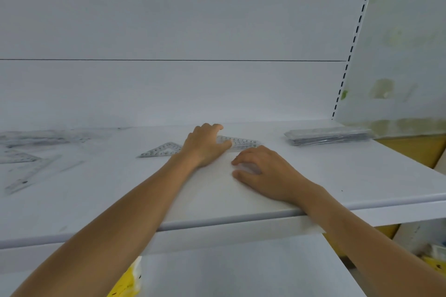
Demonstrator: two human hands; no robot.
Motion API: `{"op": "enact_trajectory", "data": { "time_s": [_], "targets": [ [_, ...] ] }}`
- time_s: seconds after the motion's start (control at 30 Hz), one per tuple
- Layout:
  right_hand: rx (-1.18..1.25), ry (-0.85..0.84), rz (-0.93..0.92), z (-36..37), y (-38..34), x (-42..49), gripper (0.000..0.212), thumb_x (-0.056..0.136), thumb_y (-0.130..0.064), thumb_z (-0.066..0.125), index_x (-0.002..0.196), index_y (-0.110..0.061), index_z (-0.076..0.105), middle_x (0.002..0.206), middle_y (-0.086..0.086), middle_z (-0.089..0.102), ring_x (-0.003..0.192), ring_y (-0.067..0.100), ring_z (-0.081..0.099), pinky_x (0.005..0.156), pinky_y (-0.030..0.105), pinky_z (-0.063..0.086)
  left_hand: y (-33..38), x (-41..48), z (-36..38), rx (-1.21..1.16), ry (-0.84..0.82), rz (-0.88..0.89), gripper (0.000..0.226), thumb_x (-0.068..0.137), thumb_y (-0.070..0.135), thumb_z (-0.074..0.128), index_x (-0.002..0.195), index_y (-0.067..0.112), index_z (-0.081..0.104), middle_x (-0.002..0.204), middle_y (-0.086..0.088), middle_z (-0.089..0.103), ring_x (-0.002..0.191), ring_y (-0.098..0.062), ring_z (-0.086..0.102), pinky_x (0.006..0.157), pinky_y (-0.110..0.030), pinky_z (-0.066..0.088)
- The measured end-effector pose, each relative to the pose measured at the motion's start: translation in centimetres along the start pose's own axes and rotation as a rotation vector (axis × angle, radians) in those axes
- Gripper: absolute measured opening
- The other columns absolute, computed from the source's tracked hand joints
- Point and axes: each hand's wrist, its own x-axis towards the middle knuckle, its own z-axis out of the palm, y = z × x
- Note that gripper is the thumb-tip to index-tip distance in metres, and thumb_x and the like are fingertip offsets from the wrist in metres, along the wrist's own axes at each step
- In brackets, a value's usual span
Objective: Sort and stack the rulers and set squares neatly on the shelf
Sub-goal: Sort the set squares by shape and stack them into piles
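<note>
A clear plastic set square [161, 150] lies flat on the white shelf [120, 200], partly hidden under my left hand [205, 146]. That hand rests on top of it, fingers curled over its far edge and thumb on the numbered right tip [243, 142]. My right hand [263, 171] lies palm down on the shelf just in front of that tip, fingers spread and holding nothing. A neat stack of clear rulers [328, 136] sits at the right end of the shelf. Several loose clear rulers and set squares [26, 159] lie scattered, blurred, at the left.
The shelf's white back panel [169, 91] rises behind the hands, with a slotted upright [347, 65] at the right. Below the shelf edge are a yellow package [128, 282] and yellow items at the lower right [434, 263].
</note>
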Motion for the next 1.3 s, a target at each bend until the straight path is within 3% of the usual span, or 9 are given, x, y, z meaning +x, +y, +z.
{"op": "enact_trajectory", "data": {
  "time_s": [0.17,0.3,0.43,0.57,0.73,0.83,1.1,1.3],
  "targets": [
    [-0.038,-0.043,-0.004,-0.6,-0.4,0.0,0.034,0.089,-0.043,0.05,0.117,-0.026,0.059,0.125,-0.009,0.056,0.121,0.011,0.041,0.104,0.026,0.03,0.2,-0.7,-1.1,-0.08,0.024,0.07,0.036,0.088,0.033,0.055,0.12,0.017,0.058,0.124,-0.006,0.054,0.115,-0.02,0.05,0.094,-0.031,0.039],
    [-0.106,-0.042,-0.044,-1.1,-1.1,1.9,0.023,0.088,-0.033,0.057,0.104,-0.019,0.065,0.106,-0.001,0.062,0.1,0.015,0.049,0.085,0.025,0.038,-1.2,-2.3,-3.4,-0.134,0.008,0.112,0.025,0.088,0.027,0.057,0.109,0.017,0.064,0.114,-0.002,0.059,0.104,-0.014,0.055,0.084,-0.022,0.039],
    [-0.013,0.139,-0.126,1.4,-5.4,6.3,0.015,0.088,-0.022,0.056,0.098,-0.016,0.066,0.088,-0.007,0.057,0.082,0.008,0.045,0.071,0.019,0.03,-6.2,-5.5,-7.2,-0.068,0.168,-0.001,0.024,0.086,0.026,0.058,0.108,0.02,0.064,0.118,-0.003,0.054,0.107,-0.017,0.052,0.084,-0.022,0.034],
    [0.149,0.106,-0.156,4.6,-11.9,10.4,0.016,0.088,-0.017,0.057,0.102,-0.014,0.064,0.1,0.0,0.058,0.084,0.013,0.053,0.077,0.021,0.037,-12.7,-10.7,-11.6,0.038,0.209,-0.123,0.022,0.087,0.026,0.057,0.108,0.022,0.065,0.119,-0.002,0.056,0.111,-0.017,0.051,0.083,-0.02,0.031],
    [0.219,-0.009,-0.257,8.0,-20.6,15.1,0.026,0.088,-0.021,0.059,0.113,-0.014,0.059,0.116,0.006,0.054,0.093,0.017,0.059,0.083,0.021,0.04,-21.2,-16.5,-17.2,0.027,0.218,-0.271,0.02,0.087,0.023,0.059,0.105,0.019,0.066,0.113,0.0,0.062,0.093,-0.006,0.051,0.081,-0.016,0.034],
    [0.228,-0.012,-0.299,10.2,-25.5,17.7,0.03,0.088,-0.023,0.058,0.116,-0.013,0.057,0.119,0.007,0.054,0.1,0.019,0.057,0.084,0.022,0.039,-26.3,-19.0,-19.8,0.019,0.23,-0.314,0.02,0.087,0.022,0.059,0.106,0.018,0.067,0.113,0.0,0.063,0.092,-0.007,0.051,0.082,-0.018,0.036],
    [0.083,-0.06,-0.278,14.9,-35.3,24.0,0.04,0.09,-0.023,0.053,0.129,-0.014,0.047,0.128,0.008,0.048,0.115,0.023,0.049,0.096,0.033,0.041,-38.7,-21.9,-26.2,0.035,0.228,-0.32,0.02,0.087,0.022,0.06,0.106,0.02,0.065,0.111,0.002,0.061,0.095,-0.007,0.051,0.081,-0.018,0.034],
    [0.169,-0.077,-0.108,18.8,-37.5,26.6,0.042,0.091,-0.027,0.054,0.13,-0.015,0.047,0.127,0.007,0.053,0.112,0.02,0.052,0.094,0.029,0.041,-45.4,-21.5,-28.1,0.033,0.151,-0.257,0.023,0.086,0.023,0.061,0.109,0.022,0.064,0.114,0.0,0.059,0.096,-0.006,0.048,0.081,-0.018,0.032]
  ]
}}
